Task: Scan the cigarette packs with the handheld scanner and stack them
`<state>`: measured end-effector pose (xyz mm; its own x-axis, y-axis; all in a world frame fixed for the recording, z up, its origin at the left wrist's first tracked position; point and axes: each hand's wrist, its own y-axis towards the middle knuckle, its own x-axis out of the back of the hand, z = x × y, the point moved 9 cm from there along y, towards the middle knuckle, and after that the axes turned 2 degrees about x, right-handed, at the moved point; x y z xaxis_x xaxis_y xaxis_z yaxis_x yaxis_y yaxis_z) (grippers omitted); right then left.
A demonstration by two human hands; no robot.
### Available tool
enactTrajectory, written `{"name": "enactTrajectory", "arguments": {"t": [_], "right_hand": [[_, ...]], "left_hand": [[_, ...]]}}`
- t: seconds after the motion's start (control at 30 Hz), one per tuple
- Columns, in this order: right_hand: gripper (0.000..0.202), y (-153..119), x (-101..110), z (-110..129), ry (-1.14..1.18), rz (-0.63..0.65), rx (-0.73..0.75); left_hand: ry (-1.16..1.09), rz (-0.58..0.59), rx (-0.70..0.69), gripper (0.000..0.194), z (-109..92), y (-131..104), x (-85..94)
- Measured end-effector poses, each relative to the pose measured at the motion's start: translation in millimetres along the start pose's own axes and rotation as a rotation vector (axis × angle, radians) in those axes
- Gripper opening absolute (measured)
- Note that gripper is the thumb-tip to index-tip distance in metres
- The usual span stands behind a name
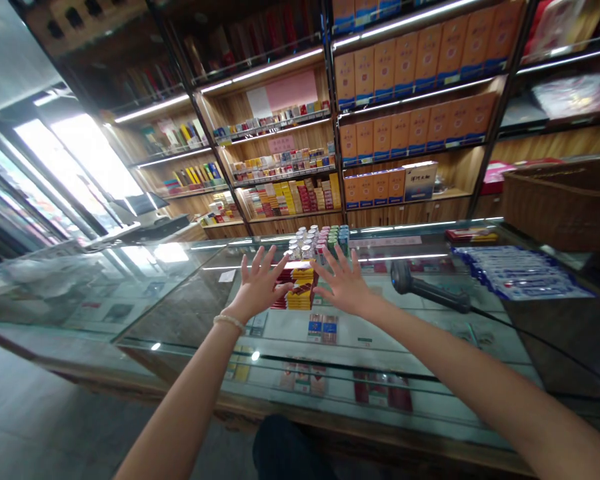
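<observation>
While spread open and empty, placed either side of stacked red and yellow packets [301,295] on a glass counter [405,333]: left hand [258,288] at nine o'clock, right hand [346,288] at three. Just beyond, toward twelve, small containers [334,236].

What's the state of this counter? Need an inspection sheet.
Surface: glass countertop, light reflections, goods displayed beneath.
Things: red-and-yellow packets stacked between the hands; small capped containers in rows behind.
Clutter: handheld scanner and blue-and-white packs on the right; plastic wrap far left.
Grip: left hand and right hand open, fingers spread; contact with packets unclear.
Cables: black cord runs from scanner off to the right.
Surroundings: lit, stocked shelves behind; wicker basket at right.
</observation>
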<state>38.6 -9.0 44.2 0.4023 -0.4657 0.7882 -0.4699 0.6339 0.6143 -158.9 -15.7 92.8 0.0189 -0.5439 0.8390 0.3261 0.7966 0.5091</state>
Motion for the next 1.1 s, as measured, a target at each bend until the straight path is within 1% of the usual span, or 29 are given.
{"name": "enactTrajectory", "arguments": {"t": [0.1, 0.33, 0.43, 0.6, 0.77, 0.9, 1.0, 1.1], "right_hand": [[0.067, -3, 11, -14, -0.04, -0.008, -0.02], [0.058, -17, 43, -45, -0.125, -0.056, -0.016], [0.058, -29, 58, -65, -0.187, -0.057, -0.022], [0.056, -50, 82, -103, -0.253, -0.05, -0.08], [0.052, -61, 103, -131, -0.291, -0.033, -0.111], [0.048, -67, 121, -157, -0.326, -0.061, -0.173], [0.045, -73, 129, -174, -0.346, -0.093, -0.198], [0.043, -78, 133, -188, -0.357, -0.113, -0.211]], "left_hand": [[-0.033, -0.007, -0.028, 0.066, -23, 13, 0.4], [-0.065, -0.064, -0.009, 0.06, -72, 35, 3.3], [-0.058, -0.083, -0.011, 0.057, -90, 43, 5.2], [-0.097, -0.124, -0.011, 0.055, -115, 63, 7.7], [-0.144, -0.179, -0.032, 0.052, -145, 89, 9.4], [-0.178, -0.217, -0.003, 0.051, -169, 112, 10.6], [-0.196, -0.241, 0.029, 0.047, -187, 126, 9.9], [-0.215, -0.245, 0.056, 0.046, -204, 137, 5.8]]}}
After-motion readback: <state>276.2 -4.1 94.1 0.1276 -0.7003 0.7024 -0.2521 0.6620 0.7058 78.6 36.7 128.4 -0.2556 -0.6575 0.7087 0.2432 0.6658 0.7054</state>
